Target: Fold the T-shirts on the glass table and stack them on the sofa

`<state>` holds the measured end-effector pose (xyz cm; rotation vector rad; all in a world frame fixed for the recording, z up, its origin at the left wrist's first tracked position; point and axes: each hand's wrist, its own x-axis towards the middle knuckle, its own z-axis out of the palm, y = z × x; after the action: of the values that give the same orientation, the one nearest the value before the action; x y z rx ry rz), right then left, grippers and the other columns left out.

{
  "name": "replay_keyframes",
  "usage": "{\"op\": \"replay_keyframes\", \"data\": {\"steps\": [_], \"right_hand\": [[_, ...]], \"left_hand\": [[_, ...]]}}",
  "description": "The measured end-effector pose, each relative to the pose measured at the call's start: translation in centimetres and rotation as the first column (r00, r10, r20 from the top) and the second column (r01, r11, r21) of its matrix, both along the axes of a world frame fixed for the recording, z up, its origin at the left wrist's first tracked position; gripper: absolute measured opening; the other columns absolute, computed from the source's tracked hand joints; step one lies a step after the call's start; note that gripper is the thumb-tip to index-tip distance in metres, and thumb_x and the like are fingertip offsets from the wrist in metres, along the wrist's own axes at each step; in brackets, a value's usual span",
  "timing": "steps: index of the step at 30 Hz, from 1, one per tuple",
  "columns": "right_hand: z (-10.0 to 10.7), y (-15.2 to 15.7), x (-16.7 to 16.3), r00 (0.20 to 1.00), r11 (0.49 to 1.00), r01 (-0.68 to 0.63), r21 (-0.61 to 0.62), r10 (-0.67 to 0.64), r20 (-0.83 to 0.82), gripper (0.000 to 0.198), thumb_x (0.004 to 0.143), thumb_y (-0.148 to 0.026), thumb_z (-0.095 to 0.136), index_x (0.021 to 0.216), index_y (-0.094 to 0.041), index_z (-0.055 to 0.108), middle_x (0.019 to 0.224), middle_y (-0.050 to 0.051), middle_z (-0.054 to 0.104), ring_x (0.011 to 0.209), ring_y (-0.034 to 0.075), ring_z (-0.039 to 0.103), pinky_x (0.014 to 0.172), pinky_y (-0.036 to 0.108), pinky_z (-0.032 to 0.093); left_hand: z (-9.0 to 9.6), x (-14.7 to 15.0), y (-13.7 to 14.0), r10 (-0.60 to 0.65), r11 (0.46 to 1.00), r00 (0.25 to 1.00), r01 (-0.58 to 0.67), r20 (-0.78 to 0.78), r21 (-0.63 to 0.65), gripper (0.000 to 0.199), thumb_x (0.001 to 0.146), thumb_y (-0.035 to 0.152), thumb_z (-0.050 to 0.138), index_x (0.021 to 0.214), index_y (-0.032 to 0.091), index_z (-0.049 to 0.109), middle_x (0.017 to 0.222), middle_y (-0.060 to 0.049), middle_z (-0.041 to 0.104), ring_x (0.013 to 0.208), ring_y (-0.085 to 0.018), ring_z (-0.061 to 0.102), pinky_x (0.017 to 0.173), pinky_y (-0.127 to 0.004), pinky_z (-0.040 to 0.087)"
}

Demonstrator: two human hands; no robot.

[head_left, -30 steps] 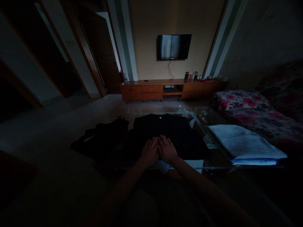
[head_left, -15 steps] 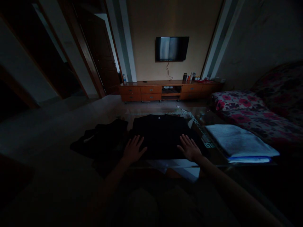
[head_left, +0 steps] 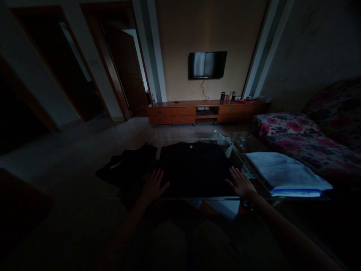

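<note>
A black T-shirt (head_left: 194,169) lies spread on the glass table, its small white neck label at the far edge. My left hand (head_left: 154,184) rests flat at the shirt's left side, fingers spread. At the right side my right hand (head_left: 240,182) lies open, palm down, its fingers on or just beside the cloth; the dim light hides exactly where the edge runs. Left of the shirt is a crumpled dark garment (head_left: 129,165). A folded light grey-blue cloth stack (head_left: 287,171) with a bright blue layer sits to the right.
The glass table (head_left: 249,175) has a patterned border. White papers (head_left: 225,208) show beneath its near edge. A floral sofa (head_left: 296,139) stands at the right. Beyond are a wooden TV cabinet (head_left: 183,111) with bottles on it and a wall-mounted television (head_left: 208,65).
My hands have moved apart, the right one outward to the shirt's right side and the left slightly outward. The shirt's front part looks flatter. The camera view has tilted up a little.
</note>
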<state>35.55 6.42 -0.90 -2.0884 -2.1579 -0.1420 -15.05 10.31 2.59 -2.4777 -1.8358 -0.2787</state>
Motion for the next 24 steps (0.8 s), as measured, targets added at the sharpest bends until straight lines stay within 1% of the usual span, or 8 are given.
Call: {"op": "replay_keyframes", "data": {"steps": [8,11,14,15,17,19,20,24], "right_hand": [[0.8,-1.4,-0.5,1.000,0.999,0.019,-0.033,-0.019,-0.017,0.080,0.100,-0.062,0.025,0.161,-0.010,0.029,0.168,0.010,0.023,0.157,0.026,0.015,0.127,0.045,0.016],[2.8,-1.3,-2.1,0.997,0.995,0.082,-0.050,-0.082,-0.008,0.076,0.099,-0.058,0.033,0.156,-0.008,0.039,0.163,0.016,0.035,0.152,0.031,0.030,0.125,0.047,0.021],[5.7,0.1,-6.3,0.987,0.987,0.158,-0.035,-0.158,0.005,0.070,0.100,-0.055,0.036,0.143,-0.003,0.053,0.149,0.025,0.051,0.142,0.037,0.043,0.123,0.055,0.017],[6.6,0.8,-8.3,0.990,0.990,0.139,0.004,-0.139,-0.014,0.069,0.101,-0.055,0.033,0.141,-0.003,0.054,0.149,0.026,0.050,0.144,0.037,0.039,0.124,0.056,0.012],[7.9,2.6,-12.8,0.995,0.996,-0.065,0.064,0.070,-0.075,0.069,0.103,-0.054,0.027,0.150,-0.007,0.047,0.160,0.020,0.039,0.152,0.032,0.029,0.126,0.050,0.010],[8.0,4.2,-16.9,0.946,0.954,-0.297,0.029,0.299,-0.129,0.071,0.104,-0.056,0.024,0.158,-0.011,0.036,0.167,0.014,0.028,0.155,0.027,0.022,0.126,0.043,0.013],[7.8,4.9,-18.6,0.934,0.944,-0.330,0.004,0.327,-0.148,0.072,0.105,-0.054,0.022,0.160,-0.010,0.032,0.168,0.014,0.023,0.156,0.026,0.018,0.127,0.044,0.012],[5.7,6.5,-21.3,0.950,0.956,-0.273,-0.102,0.251,-0.187,0.077,0.104,-0.058,0.017,0.162,-0.007,0.026,0.168,0.016,0.015,0.157,0.028,0.011,0.127,0.049,0.009]], "left_hand": [[0.8,0.2,-2.0,0.038,0.999,0.999,-0.039,-0.033,-0.026,0.087,0.096,0.073,0.033,0.157,0.012,0.037,0.166,-0.014,0.031,0.155,-0.035,0.021,0.123,-0.051,0.024],[1.8,1.5,-1.6,0.112,0.993,0.992,-0.113,-0.051,-0.021,0.077,0.098,0.068,0.034,0.149,0.012,0.049,0.160,-0.016,0.042,0.150,-0.038,0.032,0.119,-0.054,0.031],[3.7,4.7,-0.5,0.156,0.986,0.986,-0.153,-0.062,0.059,0.064,0.101,0.058,0.031,0.131,0.012,0.064,0.143,-0.021,0.058,0.139,-0.039,0.047,0.113,-0.057,0.036],[4.2,6.2,0.0,0.110,0.990,0.992,-0.105,-0.056,0.094,0.060,0.102,0.055,0.031,0.128,0.013,0.065,0.141,-0.021,0.060,0.138,-0.037,0.047,0.114,-0.056,0.035],[4.9,9.0,1.1,-0.121,0.986,0.992,0.125,-0.042,0.111,0.053,0.102,0.047,0.035,0.139,0.016,0.058,0.150,-0.015,0.054,0.144,-0.030,0.042,0.118,-0.048,0.032],[4.8,11.4,2.3,-0.257,0.958,0.966,0.259,-0.031,0.125,0.055,0.102,0.042,0.036,0.149,0.018,0.048,0.158,-0.011,0.046,0.150,-0.027,0.033,0.123,-0.046,0.026],[4.4,12.2,2.8,-0.288,0.948,0.957,0.290,-0.033,0.128,0.057,0.101,0.040,0.038,0.153,0.018,0.044,0.161,-0.010,0.042,0.153,-0.026,0.029,0.125,-0.046,0.021],[1.9,12.7,4.1,-0.151,0.987,0.989,0.151,0.002,0.048,0.065,0.100,0.049,0.038,0.157,0.018,0.038,0.165,-0.012,0.034,0.155,-0.031,0.024,0.125,-0.052,0.020]]}}
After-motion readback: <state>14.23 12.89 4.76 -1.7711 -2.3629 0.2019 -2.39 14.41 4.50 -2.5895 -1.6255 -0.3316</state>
